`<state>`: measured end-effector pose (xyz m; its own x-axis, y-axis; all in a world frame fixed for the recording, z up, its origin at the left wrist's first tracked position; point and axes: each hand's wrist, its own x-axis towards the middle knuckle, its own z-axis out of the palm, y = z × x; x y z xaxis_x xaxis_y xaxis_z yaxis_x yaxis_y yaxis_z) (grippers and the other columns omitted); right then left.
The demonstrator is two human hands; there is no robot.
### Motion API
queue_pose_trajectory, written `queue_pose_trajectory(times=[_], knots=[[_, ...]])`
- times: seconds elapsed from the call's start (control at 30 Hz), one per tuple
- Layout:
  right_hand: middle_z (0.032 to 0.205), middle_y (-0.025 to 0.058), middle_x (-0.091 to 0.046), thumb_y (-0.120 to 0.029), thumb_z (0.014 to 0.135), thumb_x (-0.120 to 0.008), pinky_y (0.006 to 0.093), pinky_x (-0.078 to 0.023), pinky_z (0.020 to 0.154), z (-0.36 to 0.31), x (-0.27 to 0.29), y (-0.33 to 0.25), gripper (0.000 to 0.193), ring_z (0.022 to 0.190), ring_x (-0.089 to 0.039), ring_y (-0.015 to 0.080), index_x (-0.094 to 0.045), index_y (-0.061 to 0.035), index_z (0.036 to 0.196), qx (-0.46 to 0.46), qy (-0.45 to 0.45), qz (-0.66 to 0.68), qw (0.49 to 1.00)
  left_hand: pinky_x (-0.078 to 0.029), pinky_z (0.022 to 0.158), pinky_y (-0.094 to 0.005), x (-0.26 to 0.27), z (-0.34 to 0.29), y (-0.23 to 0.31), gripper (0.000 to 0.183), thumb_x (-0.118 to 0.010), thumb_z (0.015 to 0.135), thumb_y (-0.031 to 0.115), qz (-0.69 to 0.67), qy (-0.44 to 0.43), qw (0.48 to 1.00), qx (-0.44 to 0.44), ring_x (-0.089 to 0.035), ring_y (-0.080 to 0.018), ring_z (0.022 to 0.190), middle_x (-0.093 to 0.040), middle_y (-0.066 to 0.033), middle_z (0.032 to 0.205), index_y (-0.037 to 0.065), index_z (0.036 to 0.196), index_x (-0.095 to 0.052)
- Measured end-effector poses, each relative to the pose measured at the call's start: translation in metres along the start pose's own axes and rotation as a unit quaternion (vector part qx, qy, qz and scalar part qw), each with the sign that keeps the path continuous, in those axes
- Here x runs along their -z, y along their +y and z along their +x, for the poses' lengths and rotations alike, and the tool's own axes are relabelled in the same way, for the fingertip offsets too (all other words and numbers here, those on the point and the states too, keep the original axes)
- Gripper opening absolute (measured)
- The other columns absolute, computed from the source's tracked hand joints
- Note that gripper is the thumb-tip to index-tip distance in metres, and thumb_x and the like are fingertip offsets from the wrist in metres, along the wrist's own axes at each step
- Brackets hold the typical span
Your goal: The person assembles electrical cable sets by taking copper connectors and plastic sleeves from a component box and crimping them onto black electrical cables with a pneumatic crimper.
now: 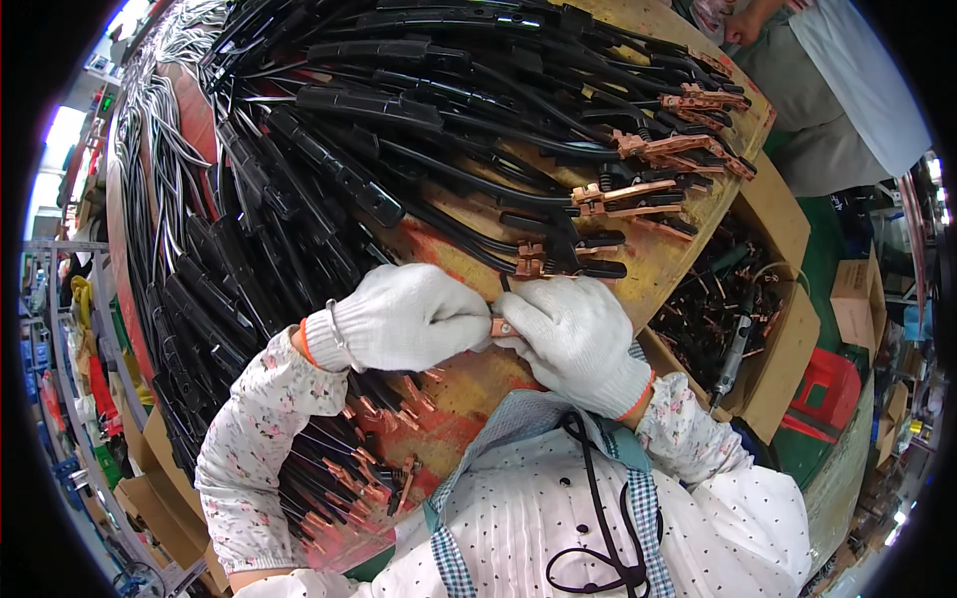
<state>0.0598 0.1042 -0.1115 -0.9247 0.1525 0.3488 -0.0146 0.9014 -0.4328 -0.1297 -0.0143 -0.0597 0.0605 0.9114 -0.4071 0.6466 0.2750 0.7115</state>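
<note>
Both hands wear white knit gloves and meet over the near edge of the table. My left hand (399,317) is closed, its fingertips pinched at a small copper-coloured clamp piece (502,327). From the other side my right hand (578,334) closes its fingers on the same piece, hiding most of it. Just beyond the fingers lie copper cable-end clamps (530,259) with black handles. To the left of my hands run black cables with long black plastic housings (344,169). Bare copper ends (359,473) of more cables lie near my left forearm.
The worn yellow-and-red table (678,269) bears the cable pile. At right, a cardboard box (797,329) holds black and copper parts, with a powered screwdriver (736,351) among them. A red plastic stool (825,391) stands beyond. Another person (837,110) is at the far right.
</note>
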Motion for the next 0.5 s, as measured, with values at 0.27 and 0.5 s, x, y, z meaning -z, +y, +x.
queue_pose_trajectory(times=[0.27,0.5], knots=[[0.080,0.0044,-0.055,-0.027,0.081,-0.072,0.0367,-0.046,0.063,0.004,-0.004,0.006,0.025,0.072,-0.060,0.0231,-0.061,-0.0090,0.094,0.037,-0.006,0.008,0.999,-0.051,0.065,-0.0342,-0.004,-0.009,0.009,0.022,-0.059,0.090,0.027,0.007,0.000,0.997,0.081,-0.065,-0.0262,0.067,-0.066,-0.0084,0.072,0.010,0.092,-0.073],[0.078,0.0045,-0.056,-0.026,0.086,-0.069,0.0371,-0.048,0.060,0.005,-0.010,0.013,0.021,0.069,-0.061,0.0241,-0.061,-0.0093,0.095,0.066,-0.014,0.058,0.996,-0.048,0.055,-0.0390,-0.027,-0.012,-0.026,0.010,-0.069,0.075,0.013,0.178,0.209,0.938,-0.211,-0.064,-0.0275,0.063,-0.062,-0.0016,0.068,0.016,0.081,-0.061]])
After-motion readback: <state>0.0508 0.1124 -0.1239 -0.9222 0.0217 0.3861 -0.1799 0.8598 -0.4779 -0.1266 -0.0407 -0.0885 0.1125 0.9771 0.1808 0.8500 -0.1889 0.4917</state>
